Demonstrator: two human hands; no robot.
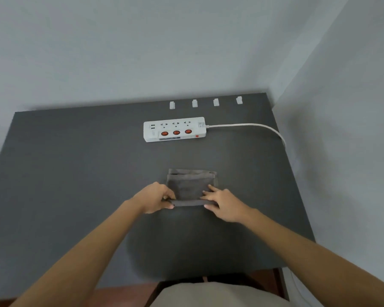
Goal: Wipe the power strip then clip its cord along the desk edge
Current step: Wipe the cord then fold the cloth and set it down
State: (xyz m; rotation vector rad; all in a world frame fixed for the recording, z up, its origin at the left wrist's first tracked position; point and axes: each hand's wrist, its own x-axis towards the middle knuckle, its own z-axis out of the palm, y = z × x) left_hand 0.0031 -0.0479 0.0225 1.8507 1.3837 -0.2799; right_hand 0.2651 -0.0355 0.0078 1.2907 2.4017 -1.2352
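Still preparing to wipe: left hand (156, 199) and right hand (222, 203) pinched on the near edge of the grey cloth (190, 187), folding it. Power strip (175, 129) untouched farther back on the surface (75, 173), cord (248, 125) trailing right, clips (205, 103) behind. Next: lift cloth, reach forward, rub the strip.

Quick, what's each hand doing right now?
Left hand: closed, pinching the folded grey cloth at its near edge.
Right hand: gripping that near edge too.
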